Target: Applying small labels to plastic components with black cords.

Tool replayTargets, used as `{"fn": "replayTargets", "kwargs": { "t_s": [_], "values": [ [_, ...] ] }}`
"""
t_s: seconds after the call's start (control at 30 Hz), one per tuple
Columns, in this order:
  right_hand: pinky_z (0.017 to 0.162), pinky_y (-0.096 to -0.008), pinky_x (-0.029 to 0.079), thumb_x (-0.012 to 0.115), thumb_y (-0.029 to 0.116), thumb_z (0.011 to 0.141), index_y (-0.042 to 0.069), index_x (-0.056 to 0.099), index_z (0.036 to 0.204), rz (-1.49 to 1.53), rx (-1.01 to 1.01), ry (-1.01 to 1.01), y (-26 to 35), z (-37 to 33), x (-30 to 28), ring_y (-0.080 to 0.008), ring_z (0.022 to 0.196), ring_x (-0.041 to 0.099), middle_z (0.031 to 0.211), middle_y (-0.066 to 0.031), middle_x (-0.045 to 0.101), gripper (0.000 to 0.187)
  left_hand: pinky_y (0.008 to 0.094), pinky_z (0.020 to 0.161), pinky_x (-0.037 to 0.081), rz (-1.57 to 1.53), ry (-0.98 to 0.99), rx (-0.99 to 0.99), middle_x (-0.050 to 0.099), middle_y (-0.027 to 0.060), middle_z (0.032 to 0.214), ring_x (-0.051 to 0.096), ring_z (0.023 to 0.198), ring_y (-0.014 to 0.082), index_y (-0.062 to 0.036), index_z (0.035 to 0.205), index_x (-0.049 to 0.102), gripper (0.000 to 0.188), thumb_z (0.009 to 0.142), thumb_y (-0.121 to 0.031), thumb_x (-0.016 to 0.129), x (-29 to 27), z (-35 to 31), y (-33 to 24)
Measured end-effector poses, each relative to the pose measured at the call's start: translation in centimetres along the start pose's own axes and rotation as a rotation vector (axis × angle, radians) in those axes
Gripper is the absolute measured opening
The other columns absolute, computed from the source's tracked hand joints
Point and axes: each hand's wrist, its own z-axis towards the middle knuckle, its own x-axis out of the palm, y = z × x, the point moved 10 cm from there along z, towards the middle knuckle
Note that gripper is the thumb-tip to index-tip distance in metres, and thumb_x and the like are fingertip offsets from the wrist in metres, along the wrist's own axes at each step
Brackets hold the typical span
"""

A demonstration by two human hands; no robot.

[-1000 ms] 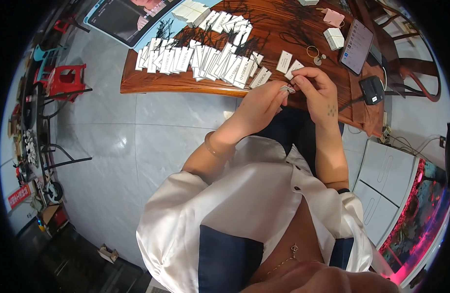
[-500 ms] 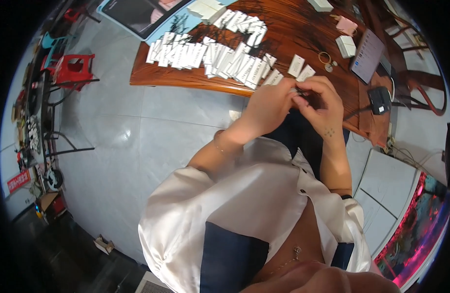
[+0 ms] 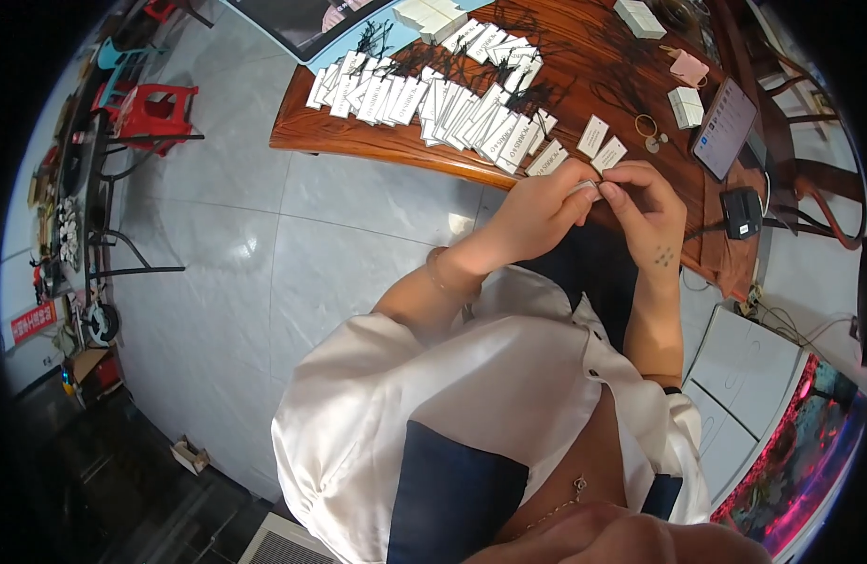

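Note:
My left hand (image 3: 544,209) is closed, its thumb and fingers pinching a small white card tag (image 3: 584,189) that is mostly hidden by the fingers. My right hand (image 3: 652,216) meets it at the tag's edge, thumb and forefinger pressed together on what looks like a thin dark string (image 3: 599,180). Both hands are just above the table's near edge. Beyond them, a loose tag (image 3: 546,158) and two more white tags (image 3: 593,137) lie on the wood. Further left spreads a long row of overlapping white tags (image 3: 443,111) with black strings.
The brown wooden table (image 3: 297,117) also bears banded stacks of white cards (image 3: 685,108), a gold ring (image 3: 646,126), a pink item (image 3: 687,68), a lit tablet-like screen (image 3: 725,129) and a black device (image 3: 740,213). A red stool (image 3: 159,113) stands on the left.
The whole view has shifted, so the table and hands sit further right in it. My fingers have changed their grip, and the white tag now shows between them.

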Motion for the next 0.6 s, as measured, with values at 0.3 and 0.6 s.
{"fn": "replayTargets", "kwargs": {
  "t_s": [0.3,0.6],
  "values": [
    [0.079,-0.0248,0.049,0.058,-0.003,0.086,-0.004,0.06,0.106,0.172,0.117,0.059,-1.6,0.2,-0.2,-0.0131,0.088,0.062,0.099,-0.0099,0.065,0.02,0.0171,0.047,0.031,-0.477,0.098,-0.305,0.053,0.0008,0.065,0.04,0.053,0.0038,-0.0051,0.103,0.051,0.013,0.098,-0.015,0.044,0.5,-0.8,1.7],
    [0.074,-0.0235,0.049,0.062,-0.006,0.077,0.001,0.064,0.101,-0.209,-0.077,0.105,0.5,0.3,1.0,-0.0113,0.084,0.063,0.093,-0.0071,0.067,0.024,0.0172,0.048,0.032,-0.313,0.04,-0.286,0.052,-0.0014,0.066,0.043,0.056,0.0031,-0.0045,0.104,0.054,0.014,0.097,-0.013,0.045,0.3,-0.6,2.2]
  ]
}}
